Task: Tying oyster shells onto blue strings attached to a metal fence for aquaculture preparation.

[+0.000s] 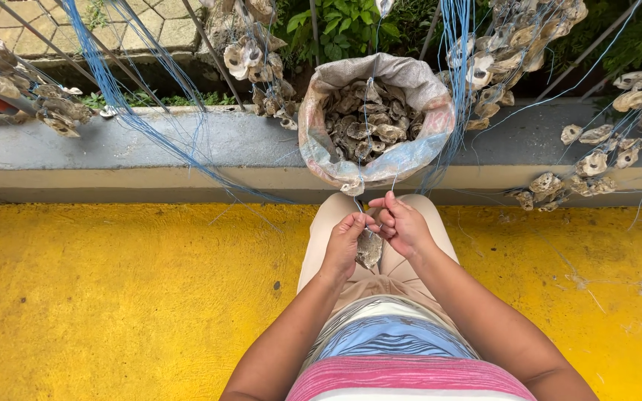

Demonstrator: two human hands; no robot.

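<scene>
My left hand (343,243) grips a grey oyster shell (369,249) above my lap, fingers curled around its top edge. My right hand (403,223) is pinched shut on a thin blue string (357,204) that runs up from the shell toward the sack. Both hands touch each other over my knees. A worn sack (319,148) full of oyster shells stands just beyond my knees against a concrete ledge.
Strings of threaded shells (596,160) hang on blue lines at the right, and more shell strings (46,100) at the left and top. A grey concrete ledge (150,141) runs across. The floor (113,297) is painted yellow. Green plants grow behind the railing.
</scene>
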